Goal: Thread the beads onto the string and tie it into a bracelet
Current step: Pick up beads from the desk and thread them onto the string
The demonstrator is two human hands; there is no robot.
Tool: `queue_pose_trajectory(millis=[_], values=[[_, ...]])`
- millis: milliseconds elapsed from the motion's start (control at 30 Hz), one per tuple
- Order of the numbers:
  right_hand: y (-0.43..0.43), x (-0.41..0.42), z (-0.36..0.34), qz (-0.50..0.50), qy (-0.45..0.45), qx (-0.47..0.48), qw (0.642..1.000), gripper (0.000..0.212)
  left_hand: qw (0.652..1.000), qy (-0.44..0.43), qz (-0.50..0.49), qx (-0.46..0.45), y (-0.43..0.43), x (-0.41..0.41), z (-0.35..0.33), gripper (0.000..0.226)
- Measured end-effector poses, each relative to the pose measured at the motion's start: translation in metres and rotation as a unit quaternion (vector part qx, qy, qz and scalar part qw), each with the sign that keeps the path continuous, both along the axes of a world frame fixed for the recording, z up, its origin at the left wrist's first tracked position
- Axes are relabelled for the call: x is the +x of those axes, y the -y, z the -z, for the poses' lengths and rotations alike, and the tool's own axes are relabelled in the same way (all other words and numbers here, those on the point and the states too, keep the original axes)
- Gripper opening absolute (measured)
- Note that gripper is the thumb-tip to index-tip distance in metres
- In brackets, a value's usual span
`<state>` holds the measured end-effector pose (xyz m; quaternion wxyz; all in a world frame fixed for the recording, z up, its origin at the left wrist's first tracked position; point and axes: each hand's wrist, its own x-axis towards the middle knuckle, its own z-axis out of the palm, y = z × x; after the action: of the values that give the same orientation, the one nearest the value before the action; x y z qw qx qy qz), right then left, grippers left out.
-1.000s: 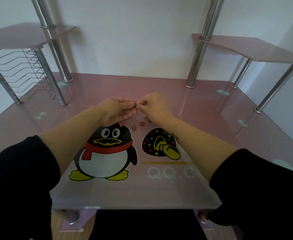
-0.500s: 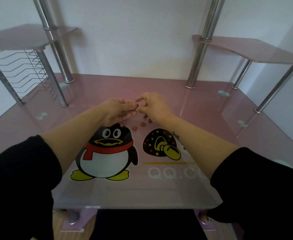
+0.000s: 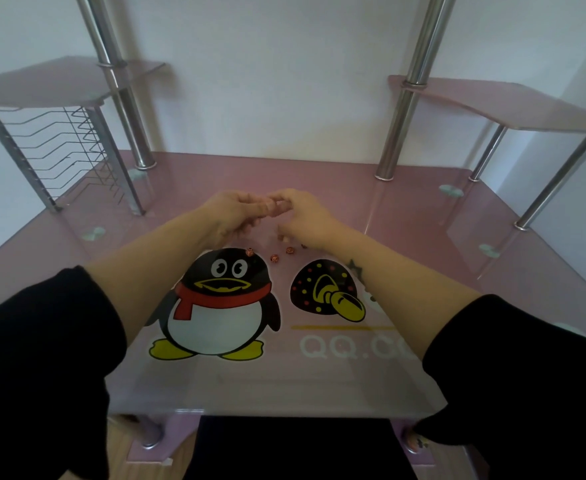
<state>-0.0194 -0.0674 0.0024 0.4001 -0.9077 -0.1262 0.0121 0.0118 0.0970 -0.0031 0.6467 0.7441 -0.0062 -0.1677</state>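
Observation:
My left hand (image 3: 232, 213) and my right hand (image 3: 307, 216) are raised a little above the pink glass desk (image 3: 406, 237), with their fingertips touching. The left thumb and fingers are pinched on a small dark red bead that the fingertips now mostly cover. The right thumb and forefinger are pinched tight against them, as on a thin string that I cannot make out. Several loose red-brown beads (image 3: 274, 258) lie on the glass just below the hands, one bead (image 3: 249, 251) on the head of the penguin sticker (image 3: 222, 306).
A mushroom sticker (image 3: 322, 292) lies under my right forearm. Chrome posts (image 3: 393, 133) rise at the back and carry side shelves (image 3: 513, 105). A wire rack (image 3: 66, 154) stands at the back left. The desk's front edge (image 3: 284, 410) runs close to my body.
Both hands have risen slightly and closed tighter together. The bead that showed between the fingertips is now mostly covered. The loose beads have not moved.

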Motion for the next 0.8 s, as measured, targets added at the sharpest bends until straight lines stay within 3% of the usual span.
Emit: queue_pose_trajectory(millis=[100,300,400,533,633,800], values=[[-0.003,-0.001,-0.002,0.006,-0.032,0.065,0.997,0.042,1.000,0.012,-0.004,0.000,0.002,0.000,-0.002,0.009],[-0.001,-0.002,-0.003,0.064,-0.024,0.094,0.993,0.002,0.998,0.022,-0.023,0.058,-0.004,-0.002,-0.003,0.015],[-0.001,-0.001,0.000,0.071,-0.015,0.067,0.995,0.008,0.986,0.025,0.040,0.158,-0.008,-0.008,-0.010,0.015],[-0.002,-0.002,0.002,0.079,-0.011,0.044,0.996,0.008,0.937,0.027,0.137,0.319,-0.012,-0.014,-0.023,0.018],[-0.002,-0.005,0.002,0.075,-0.006,0.039,0.996,0.010,0.921,-0.006,0.164,0.352,-0.009,-0.020,-0.023,0.019],[0.000,-0.006,0.004,0.076,0.013,0.036,0.996,0.010,0.931,0.017,0.155,0.329,-0.004,-0.019,-0.015,0.014]])
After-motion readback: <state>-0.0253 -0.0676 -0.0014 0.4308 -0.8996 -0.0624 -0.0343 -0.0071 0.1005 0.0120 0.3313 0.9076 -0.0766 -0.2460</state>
